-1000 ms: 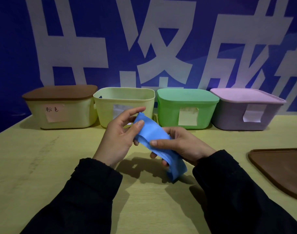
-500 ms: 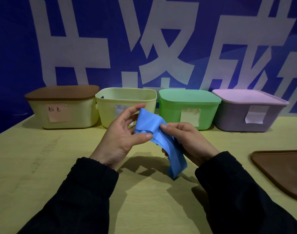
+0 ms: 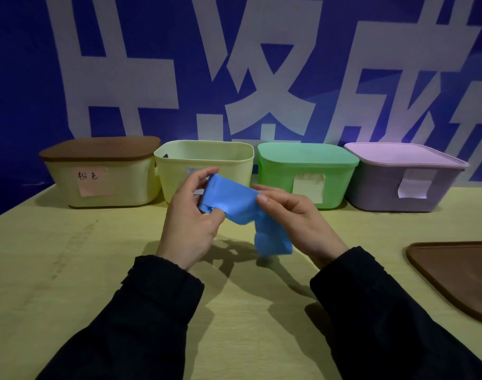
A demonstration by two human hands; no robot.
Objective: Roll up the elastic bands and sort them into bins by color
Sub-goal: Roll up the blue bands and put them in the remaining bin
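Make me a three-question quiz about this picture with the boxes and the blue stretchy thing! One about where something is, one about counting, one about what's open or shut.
1. Where does the loose brown lid lie?
A. on the table at the right
B. on the green bin
C. inside the open bin

2. How many bins stand along the wall?
A. two
B. four
C. six

3. Which bin has no lid on?
A. the purple bin
B. the green bin
C. the pale yellow bin second from the left

Answers:
1 A: the lid rests flat on the table, apart from every bin.
2 B: a yellow bin with a brown lid, the open yellow bin, the green bin and the purple bin.
3 C: you can see inside it; the other three are covered.
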